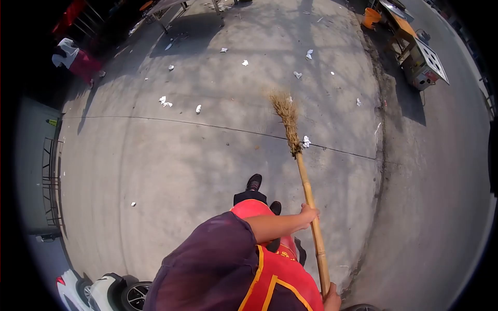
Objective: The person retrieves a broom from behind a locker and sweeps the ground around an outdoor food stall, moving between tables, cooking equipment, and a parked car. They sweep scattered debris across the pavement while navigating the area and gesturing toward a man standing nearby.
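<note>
A long bamboo broom [306, 181] slants across the pavement, its straw head [287, 116] pointing up and away from me. My left hand [309, 213] is closed around the middle of the handle. Lower down, near the end of the handle, my right hand [332, 299] is wrapped round it. Just right of the base of the straw lies a crumpled white paper [306, 141]. Farther off, more white scraps [309, 54] are scattered over the concrete.
A person [78, 59] bends forward at the upper left. A table [166, 6] stands at the top. An orange bucket [371, 18] and a metal cart [423, 66] are at the upper right. Parked cars [106, 293] show at the lower left.
</note>
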Available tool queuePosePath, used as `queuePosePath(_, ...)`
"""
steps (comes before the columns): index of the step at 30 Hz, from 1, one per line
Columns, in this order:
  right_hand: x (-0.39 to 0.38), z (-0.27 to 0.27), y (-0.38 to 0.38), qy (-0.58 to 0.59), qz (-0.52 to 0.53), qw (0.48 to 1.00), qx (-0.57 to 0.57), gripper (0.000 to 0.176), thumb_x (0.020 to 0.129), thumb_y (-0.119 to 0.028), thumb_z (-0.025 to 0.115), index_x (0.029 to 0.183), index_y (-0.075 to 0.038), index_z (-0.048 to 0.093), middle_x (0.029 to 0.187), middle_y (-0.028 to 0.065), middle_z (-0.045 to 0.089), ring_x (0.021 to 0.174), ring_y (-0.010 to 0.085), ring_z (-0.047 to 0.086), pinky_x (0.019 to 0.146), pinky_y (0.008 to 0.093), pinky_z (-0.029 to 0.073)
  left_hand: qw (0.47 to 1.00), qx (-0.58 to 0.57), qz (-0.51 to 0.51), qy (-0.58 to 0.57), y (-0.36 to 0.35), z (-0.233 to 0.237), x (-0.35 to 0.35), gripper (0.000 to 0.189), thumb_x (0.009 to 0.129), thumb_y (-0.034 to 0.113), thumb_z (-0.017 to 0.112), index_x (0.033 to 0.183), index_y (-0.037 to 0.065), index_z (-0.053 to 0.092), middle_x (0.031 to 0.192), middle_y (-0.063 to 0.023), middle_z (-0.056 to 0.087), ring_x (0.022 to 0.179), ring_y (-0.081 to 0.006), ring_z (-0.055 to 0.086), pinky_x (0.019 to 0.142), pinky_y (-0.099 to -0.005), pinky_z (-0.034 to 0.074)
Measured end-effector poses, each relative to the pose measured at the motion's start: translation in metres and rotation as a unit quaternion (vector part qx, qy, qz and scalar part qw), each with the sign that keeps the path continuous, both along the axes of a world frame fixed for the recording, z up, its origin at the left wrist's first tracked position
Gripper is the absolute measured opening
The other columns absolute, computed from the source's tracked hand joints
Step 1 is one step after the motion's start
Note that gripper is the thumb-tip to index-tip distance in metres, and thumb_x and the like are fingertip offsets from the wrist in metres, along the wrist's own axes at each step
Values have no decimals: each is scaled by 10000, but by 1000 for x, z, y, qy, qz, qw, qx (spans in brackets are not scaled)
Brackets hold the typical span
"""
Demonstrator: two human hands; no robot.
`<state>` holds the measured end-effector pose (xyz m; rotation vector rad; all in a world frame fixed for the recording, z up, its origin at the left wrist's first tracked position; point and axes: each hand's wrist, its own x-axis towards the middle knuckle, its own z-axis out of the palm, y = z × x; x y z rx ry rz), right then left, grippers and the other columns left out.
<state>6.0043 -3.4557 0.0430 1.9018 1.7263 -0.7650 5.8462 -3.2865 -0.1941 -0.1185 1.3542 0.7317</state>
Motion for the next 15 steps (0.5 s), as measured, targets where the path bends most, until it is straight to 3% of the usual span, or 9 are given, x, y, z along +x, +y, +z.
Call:
queuePosePath(4,-29,14,-13,58,-158,983,-75,331,633,-122,588,924,-79,435,653,164,552,634,371,534,574,424,430,956,35,-283,70,-14,-5,43,524,685,79,553,1040,-24,181,817,-172,468,714,-266,539,586,-389,469)
queuePosePath(7,-47,19,-7,87,-233,962,-115,359,636,-122,584,959,-92,431,662,164,553,643,366,536,580,421,429,924,15,-375,78,-26,-5,56,607,678,148,582,1069,-83,179,893,-196,469,795,-273,532,653,-336,451)
queuePosePath(10,-59,11,-2,125,-254,948,-146,387,638,-121,581,993,-106,427,670,164,554,653,361,538,587,418,429,914,-48,-397,62,-30,3,18,739,654,199,607,1117,-112,121,929,-215,467,809,-272,529,657,-346,445)
queuePosePath(12,-67,-5,7,163,-248,942,-155,407,640,-120,578,1017,-115,425,676,165,554,659,358,539,591,416,428,924,-18,-372,82,-53,-61,-12,775,648,201,614,1139,-110,101,939,-217,471,816,-270,527,665,-354,444)
queuePosePath(13,-73,-16,16,185,-239,940,-159,417,640,-120,577,1028,-119,423,679,165,554,663,357,540,593,415,428,934,-27,-333,129,-41,-53,-38,730,642,173,614,1111,-106,129,905,-207,475,778,-263,535,637,-348,455)
queuePosePath(15,-87,-39,39,234,-206,938,-154,437,642,-119,575,1051,-128,421,685,165,555,669,354,541,597,413,428,962,-41,-244,115,-23,-76,-98,640,630,145,624,1049,-85,199,877,-190,470,710,-248,549,574,-324,472)
